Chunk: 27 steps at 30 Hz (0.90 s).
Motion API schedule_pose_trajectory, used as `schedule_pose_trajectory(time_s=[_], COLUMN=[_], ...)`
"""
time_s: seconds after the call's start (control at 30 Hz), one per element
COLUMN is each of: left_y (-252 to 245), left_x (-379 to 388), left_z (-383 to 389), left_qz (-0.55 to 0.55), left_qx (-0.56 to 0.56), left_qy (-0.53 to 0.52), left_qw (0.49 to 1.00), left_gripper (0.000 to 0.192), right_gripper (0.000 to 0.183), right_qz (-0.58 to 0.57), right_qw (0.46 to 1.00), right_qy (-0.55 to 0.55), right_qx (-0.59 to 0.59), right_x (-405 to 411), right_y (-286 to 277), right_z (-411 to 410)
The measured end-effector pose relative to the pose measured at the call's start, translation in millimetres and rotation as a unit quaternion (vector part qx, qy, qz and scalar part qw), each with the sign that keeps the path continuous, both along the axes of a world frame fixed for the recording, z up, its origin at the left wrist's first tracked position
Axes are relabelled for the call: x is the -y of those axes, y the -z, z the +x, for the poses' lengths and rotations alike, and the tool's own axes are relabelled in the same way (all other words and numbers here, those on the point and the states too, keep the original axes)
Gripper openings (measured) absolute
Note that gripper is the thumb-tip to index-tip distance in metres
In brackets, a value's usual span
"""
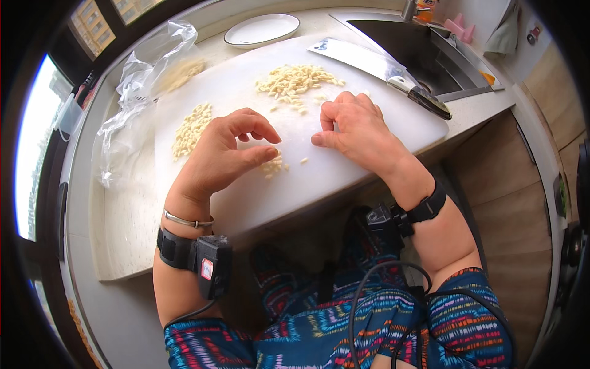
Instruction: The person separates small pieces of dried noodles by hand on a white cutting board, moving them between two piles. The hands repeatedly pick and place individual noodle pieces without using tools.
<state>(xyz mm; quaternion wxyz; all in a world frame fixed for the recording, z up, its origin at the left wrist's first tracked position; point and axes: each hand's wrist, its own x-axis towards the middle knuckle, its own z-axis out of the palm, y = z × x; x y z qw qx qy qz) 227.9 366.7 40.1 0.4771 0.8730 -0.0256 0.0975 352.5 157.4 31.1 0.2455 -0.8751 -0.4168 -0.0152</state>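
Note:
My left hand (235, 145) hovers above the white cutting board (258, 203), its thumb and fingers apart with nothing visible between them. Just beneath its thumb lies a small cluster of cream-coloured, grain-shaped pieces (273, 167), perhaps dough. One loose piece (303, 160) rests on the board between my hands. My right hand (352, 127) is over the board's right half, fingers curled and thumb close to the index finger; whether it pinches anything is hidden. A large pile of pieces (295, 83) sits beyond both hands. Another pile (193, 131) is left of my left hand, partly covered by it.
A cleaver (364, 60) lies at the board's back right, its handle (421, 98) towards the right edge, beside the sink (415, 50). A clear plastic bag (133, 92) is at the left, with pale material (182, 74) by it. A white plate (262, 30) stands behind the board.

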Motion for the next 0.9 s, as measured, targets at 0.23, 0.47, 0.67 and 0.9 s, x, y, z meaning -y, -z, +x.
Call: schedule_pose_trajectory(time_s=[0.23, 0.47, 0.67, 0.9], left_y=[0, 2, 5, 8], left_x=[0, -5, -5, -8], left_z=[0, 0, 1, 1], left_qz=[-0.006, -0.023, -0.035, -0.058], left_qx=[-0.003, -0.001, -0.006, -0.014], left_qy=[-0.002, -0.011, -0.033, -0.022], left_qw=[1.0, 1.0, 0.999, 0.998], left_gripper=[0.022, 0.02, 0.015, 0.015], right_gripper=[0.029, 0.021, 0.011, 0.009], right_qz=[0.0, 0.071, 0.195, 0.151], right_qw=[1.0, 0.997, 0.974, 0.977], right_qy=[0.004, 0.03, -0.011, -0.145], right_qx=[-0.001, -0.005, -0.118, -0.03], right_x=[-5, -8, 1, 6], right_y=[3, 8, 12, 13], right_z=[11, 15, 10, -16])
